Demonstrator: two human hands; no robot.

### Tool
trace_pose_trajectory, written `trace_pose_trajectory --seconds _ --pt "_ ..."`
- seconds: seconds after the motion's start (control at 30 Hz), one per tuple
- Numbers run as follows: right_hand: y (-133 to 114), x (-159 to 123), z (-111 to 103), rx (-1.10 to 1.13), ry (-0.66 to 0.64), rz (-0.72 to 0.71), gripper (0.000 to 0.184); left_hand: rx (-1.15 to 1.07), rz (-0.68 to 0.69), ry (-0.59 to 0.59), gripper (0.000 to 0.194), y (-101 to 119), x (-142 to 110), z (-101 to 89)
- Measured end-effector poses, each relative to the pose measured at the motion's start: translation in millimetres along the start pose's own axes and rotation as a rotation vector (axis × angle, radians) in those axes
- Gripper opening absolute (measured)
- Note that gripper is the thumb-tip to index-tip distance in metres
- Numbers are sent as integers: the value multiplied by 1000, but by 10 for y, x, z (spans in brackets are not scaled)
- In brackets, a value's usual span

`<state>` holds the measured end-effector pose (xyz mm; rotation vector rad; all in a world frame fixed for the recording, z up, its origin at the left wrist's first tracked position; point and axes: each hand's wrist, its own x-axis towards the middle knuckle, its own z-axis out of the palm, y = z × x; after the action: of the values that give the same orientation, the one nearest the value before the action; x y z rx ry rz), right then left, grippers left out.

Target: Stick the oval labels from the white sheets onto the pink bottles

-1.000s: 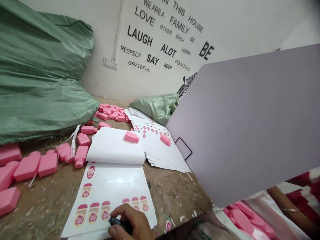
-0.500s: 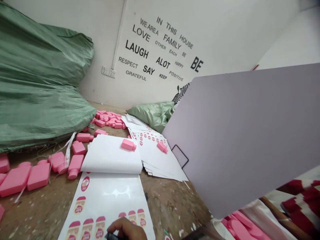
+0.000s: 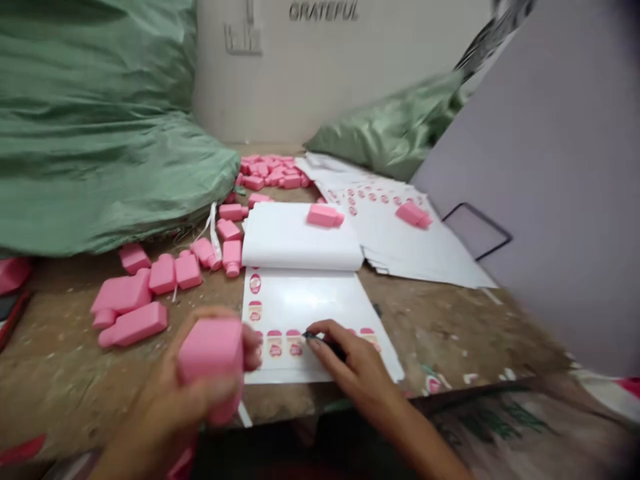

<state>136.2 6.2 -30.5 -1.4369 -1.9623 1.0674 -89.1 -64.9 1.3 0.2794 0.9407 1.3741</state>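
Observation:
A pink plastic bottle [image 3: 213, 360] is in my left hand [image 3: 185, 400], fingers wrapped around its sides, above the table's front edge. It is blurred by motion. My right hand [image 3: 353, 367] pinches a slim black tool [image 3: 336, 348], its tip at the label sheet [image 3: 310, 297]; its exact kind cannot be made out. Pink-and-cream labels stand along the sheet's lower and left edges, and the middle is bare, glossy backing. A folded-back white sheet [image 3: 300, 247] covers the far end, with another pink bottle [image 3: 324, 215] lying on it.
Several pink bottles [image 3: 137, 323] lie left of the sheet, and a pile [image 3: 273, 172] sits farther back. A large green sack [image 3: 100, 133] bulges over the left side. Loose white sheets [image 3: 425, 257] spread at right beside a leaning grey board [image 3: 560, 173] with a black wire loop [image 3: 483, 220].
The view has swung down and left. My left hand has come into view with a pink bottle. My right hand shows more fully, still at the label sheet with the black tool.

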Motion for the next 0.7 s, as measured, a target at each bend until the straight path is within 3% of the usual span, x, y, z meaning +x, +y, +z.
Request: trace_pose_trajectory --seconds 0.03,0.1,0.27,0.47,0.7 --pt "17 25 7 -14 2 1 30 40 -26 44 48 7 77 73" --pt "46 66 30 -124 27 -36 28 59 -14 169 41 -37 267 238" --pt "106 122 57 -452 136 -209 25 39 -52 180 26 -261 585 517" --pt "178 131 29 -510 181 -262 25 69 -26 152 31 -406 720 526" --pt "138 121 38 -527 192 -309 24 14 -55 174 31 -402 734 496"
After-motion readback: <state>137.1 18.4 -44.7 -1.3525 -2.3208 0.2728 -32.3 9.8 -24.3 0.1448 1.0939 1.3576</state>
